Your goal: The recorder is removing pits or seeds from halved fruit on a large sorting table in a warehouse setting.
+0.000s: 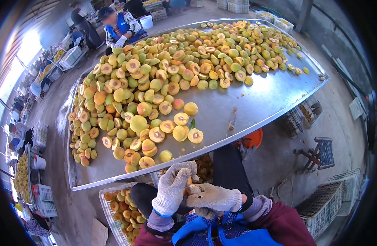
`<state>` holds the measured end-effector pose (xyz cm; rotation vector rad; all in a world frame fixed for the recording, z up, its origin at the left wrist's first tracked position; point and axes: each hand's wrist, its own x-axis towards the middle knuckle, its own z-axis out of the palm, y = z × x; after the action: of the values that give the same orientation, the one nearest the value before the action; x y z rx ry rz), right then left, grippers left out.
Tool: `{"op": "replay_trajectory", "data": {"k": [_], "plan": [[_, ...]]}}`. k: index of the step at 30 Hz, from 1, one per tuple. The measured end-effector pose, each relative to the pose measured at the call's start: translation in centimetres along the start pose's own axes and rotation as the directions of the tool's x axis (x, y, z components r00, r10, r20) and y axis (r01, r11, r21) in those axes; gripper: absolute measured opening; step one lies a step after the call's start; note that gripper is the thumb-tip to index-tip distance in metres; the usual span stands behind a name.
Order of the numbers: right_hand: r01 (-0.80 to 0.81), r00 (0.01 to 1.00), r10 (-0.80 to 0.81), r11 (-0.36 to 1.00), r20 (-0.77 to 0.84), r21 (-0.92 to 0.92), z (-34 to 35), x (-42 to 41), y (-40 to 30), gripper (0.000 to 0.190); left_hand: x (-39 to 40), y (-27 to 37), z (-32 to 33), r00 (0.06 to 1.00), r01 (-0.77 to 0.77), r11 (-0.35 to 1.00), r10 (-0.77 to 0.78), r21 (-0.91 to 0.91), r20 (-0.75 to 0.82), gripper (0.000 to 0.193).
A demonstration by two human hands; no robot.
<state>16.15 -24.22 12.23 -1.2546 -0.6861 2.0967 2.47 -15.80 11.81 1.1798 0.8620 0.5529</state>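
Observation:
My left hand [173,188], in a whitish knit glove, is curled around a small piece of orange fruit [188,183] in front of my lap. My right hand [215,197], in a more soiled glove with a small dark hole, meets it there with bent fingers. Whether it grips a tool or the fruit itself is hidden. Just beyond, a metal-topped table [213,123] bears a large heap of halved stone fruit [157,83], peach- or apricot-like, green-yellow with brownish centres. The nearest halves lie close to its front edge.
A white crate of pitted halves [127,212] stands by my left knee; fruit pieces [203,169] lie below the table edge between my knees. An orange bucket [252,138], folding stool [320,153] and stacked crates [323,200] are right. A co-worker [120,26] sits across the table.

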Motion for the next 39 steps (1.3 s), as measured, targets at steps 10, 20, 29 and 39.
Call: {"op": "replay_trajectory", "data": {"k": [10, 20, 29, 39], "plan": [[-0.001, 0.983, -0.036, 0.98, 0.182, 0.199, -1.1, 0.2, 0.9, 0.026, 0.4, -1.7, -0.4, 0.933, -0.358, 0.915, 0.354, 0.183, 0.055, 0.037], [-0.023, 0.955, -0.105, 0.907, 0.278, 0.42, -0.5, 0.1, 2.6, 0.035, -0.7, -0.7, -0.9, 0.99, -0.083, 0.994, 0.09, -0.065, 0.111, 0.029], [-0.054, 0.915, -0.154, 0.869, 0.373, 0.491, -0.1, 0.2, 3.4, 0.04, -0.9, -1.5, -1.3, 0.924, -0.35, 0.933, 0.33, 0.081, 0.193, 0.026], [-0.02, 0.906, -0.198, 0.863, 0.374, 0.504, -0.3, 0.4, 3.3, 0.035, -1.3, -2.2, -0.2, 0.973, -0.151, 0.909, 0.206, -0.389, 0.104, 0.032]]}}
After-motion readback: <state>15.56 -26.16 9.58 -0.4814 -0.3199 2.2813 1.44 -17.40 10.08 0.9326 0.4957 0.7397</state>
